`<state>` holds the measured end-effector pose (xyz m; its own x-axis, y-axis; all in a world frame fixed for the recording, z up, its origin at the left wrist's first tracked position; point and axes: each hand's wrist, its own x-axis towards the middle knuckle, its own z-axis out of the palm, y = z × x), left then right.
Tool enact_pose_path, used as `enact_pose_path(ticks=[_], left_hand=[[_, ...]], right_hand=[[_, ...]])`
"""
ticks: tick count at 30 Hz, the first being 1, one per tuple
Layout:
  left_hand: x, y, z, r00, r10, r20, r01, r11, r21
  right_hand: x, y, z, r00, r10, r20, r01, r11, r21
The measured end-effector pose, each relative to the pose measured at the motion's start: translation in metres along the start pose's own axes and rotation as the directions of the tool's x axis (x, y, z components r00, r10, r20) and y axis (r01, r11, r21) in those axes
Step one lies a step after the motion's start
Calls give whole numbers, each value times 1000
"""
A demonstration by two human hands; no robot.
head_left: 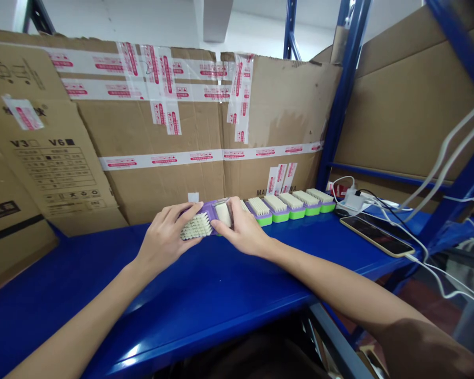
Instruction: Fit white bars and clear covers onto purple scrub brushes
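My left hand point(164, 229) is closed around a scrub brush point(196, 226) with pale bristles and a purple body, its bristles facing me. My right hand point(245, 226) grips a piece with a pale block face and purple edges point(223, 215), thumb across its front. The two meet side by side above the shelf; whether they are joined I cannot tell, as fingers cover parts of both. Just right of my right hand begins a row of several brushes point(276, 208), bristles up, with purple and green bodies.
The blue shelf point(205, 295) has a front edge close to me. Taped cardboard point(161, 131) walls the back. On the right lie a phone point(375, 234), a white charger point(354, 199) and loose cables beside a blue post point(343, 100).
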<state>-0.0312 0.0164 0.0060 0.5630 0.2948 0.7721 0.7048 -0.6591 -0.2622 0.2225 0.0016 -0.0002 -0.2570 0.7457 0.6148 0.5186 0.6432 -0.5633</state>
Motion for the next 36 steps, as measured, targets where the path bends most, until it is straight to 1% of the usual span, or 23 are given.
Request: enact_pose_path(ticks=[4, 9, 17, 20, 25, 28, 31, 36], left_hand=[[0, -1, 0, 999, 19, 33, -19, 1000, -10], [0, -4, -1, 997, 34, 62, -34, 999, -2], [-1, -5, 0, 994, 80, 75, -79, 997, -23], [-1, -5, -1, 994, 87, 70, -85, 996, -31], [0, -6, -4, 993, 107, 46, -107, 994, -9], [0, -6, -6, 992, 128, 22, -128, 992, 0], [0, -5, -7, 990, 139, 19, -139, 990, 6], [0, -4, -8, 989, 147, -5, -147, 989, 9]], right_hand=[[1, 1, -1, 999, 9, 51, -10, 1000, 27], [6, 4, -7, 993, -43, 111, 31, 993, 114], [10, 14, -8, 984, -6, 179, -34, 974, 223], [10, 14, -8, 984, -29, 173, -13, 972, 234], [6, 9, -6, 994, -2, 107, -12, 992, 130], [4, 6, -6, 994, -11, 105, -1, 993, 115], [4, 6, -7, 993, -25, 114, 8, 990, 141], [7, 11, -8, 986, -91, 139, 48, 957, 286]])
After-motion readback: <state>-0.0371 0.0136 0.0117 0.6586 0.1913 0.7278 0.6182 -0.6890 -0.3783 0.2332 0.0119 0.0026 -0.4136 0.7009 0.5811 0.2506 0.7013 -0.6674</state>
